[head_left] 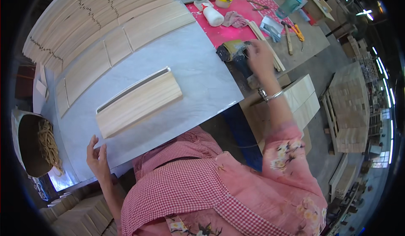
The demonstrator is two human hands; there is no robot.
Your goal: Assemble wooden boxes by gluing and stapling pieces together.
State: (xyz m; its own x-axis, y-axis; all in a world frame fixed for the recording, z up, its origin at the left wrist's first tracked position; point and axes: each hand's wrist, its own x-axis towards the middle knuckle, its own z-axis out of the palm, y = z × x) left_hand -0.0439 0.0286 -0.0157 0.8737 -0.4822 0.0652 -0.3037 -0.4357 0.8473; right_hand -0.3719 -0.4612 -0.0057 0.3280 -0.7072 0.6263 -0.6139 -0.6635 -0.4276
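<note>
Nearest, at the near edge of the grey tabletop [185,67]: left hand [98,160], fingers [90,145] released and spread, resting on the rim, grasping nothing. Just beyond it, apart from those fingers, toward the middle of the tabletop: stack of pale wooden boards [139,103], lying flat and slightly askew, with a dark metal strip along its far long edge. At the left edge, beside the tabletop: open sack [29,145] holding a tangle of tan rubber bands [48,145]. Farther, off the right edge: right hand [260,58], bangle at the wrist, fingers curled down onto a dark power tool with a yellowish top [232,50]; full grasp or mere touch, cannot tell. Well apart from the stack of boards, that tool. Across the far left part of the tabletop: rows of thin wooden slats [97,21] laid side by side. At the far right corner: pink mat [236,29] bearing a white glue bottle [213,16], a crumpled rag [235,20], a yellow tub [224,0] and a teal bottle [290,4].
</note>
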